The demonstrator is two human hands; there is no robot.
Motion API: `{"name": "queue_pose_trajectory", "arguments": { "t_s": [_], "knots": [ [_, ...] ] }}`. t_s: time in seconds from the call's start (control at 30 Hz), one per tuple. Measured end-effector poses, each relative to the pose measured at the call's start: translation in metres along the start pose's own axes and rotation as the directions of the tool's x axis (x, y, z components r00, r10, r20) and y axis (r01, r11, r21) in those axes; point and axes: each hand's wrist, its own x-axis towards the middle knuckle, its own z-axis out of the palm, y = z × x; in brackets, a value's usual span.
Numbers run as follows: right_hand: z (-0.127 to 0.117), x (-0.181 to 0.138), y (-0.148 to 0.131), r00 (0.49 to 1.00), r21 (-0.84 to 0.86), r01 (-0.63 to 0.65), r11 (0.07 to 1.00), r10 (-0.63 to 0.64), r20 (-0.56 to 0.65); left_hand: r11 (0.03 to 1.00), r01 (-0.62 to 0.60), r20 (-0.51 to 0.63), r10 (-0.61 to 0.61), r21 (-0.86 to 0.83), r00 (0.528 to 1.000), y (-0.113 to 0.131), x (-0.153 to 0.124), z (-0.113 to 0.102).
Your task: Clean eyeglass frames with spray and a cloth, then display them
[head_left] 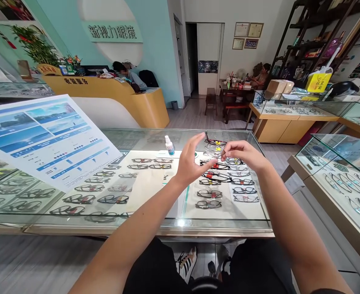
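I hold a pair of thin-framed glasses (pixel 213 146) in the air above the glass display counter (pixel 143 141). My right hand (pixel 244 154) pinches the frame at its right side. My left hand (pixel 192 161) is at the frame's left side, thumb and fingers curved around it, touching the lens edge. One temple sticks up toward the back. A small white spray bottle (pixel 169 145) with a blue label stands on the counter just left of my left hand. Rows of spectacle frames (pixel 216 183) lie inside the case beneath the glass.
A tilted poster board (pixel 45 139) stands on the counter at left. More glass cases (pixel 336 171) run along the right. A yellow reception desk (pixel 112 96) is behind, and a person sits at a far table (pixel 261 77). My knees and shoes show below the counter.
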Motion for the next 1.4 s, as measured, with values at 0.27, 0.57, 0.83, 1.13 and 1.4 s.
{"name": "queue_pose_trajectory", "arguments": {
  "t_s": [0.27,0.57,0.83,1.13,1.4],
  "knots": [
    [0.005,-0.004,-0.006,1.0,-0.074,0.021,0.997,-0.02,0.013,0.984,-0.13,-0.079,0.141,0.125,0.987,0.0,0.003,-0.004],
    [0.016,-0.013,-0.021,0.964,-0.386,0.21,0.898,-0.257,-0.072,0.958,-0.233,-0.163,0.26,0.165,0.952,-0.005,0.009,-0.011],
    [0.032,-0.008,-0.009,0.609,-0.783,0.286,0.553,-0.735,-0.297,0.98,0.061,-0.422,0.026,0.191,0.906,-0.008,0.016,-0.027],
    [0.052,0.001,0.01,0.576,-0.759,0.234,0.608,-0.716,-0.396,0.987,0.16,-0.47,-0.125,0.034,0.874,-0.004,0.014,-0.021],
    [0.057,0.005,0.015,0.58,-0.742,0.199,0.64,-0.688,-0.437,0.971,0.221,-0.489,-0.148,0.094,0.859,-0.004,0.012,-0.017]
  ]
}}
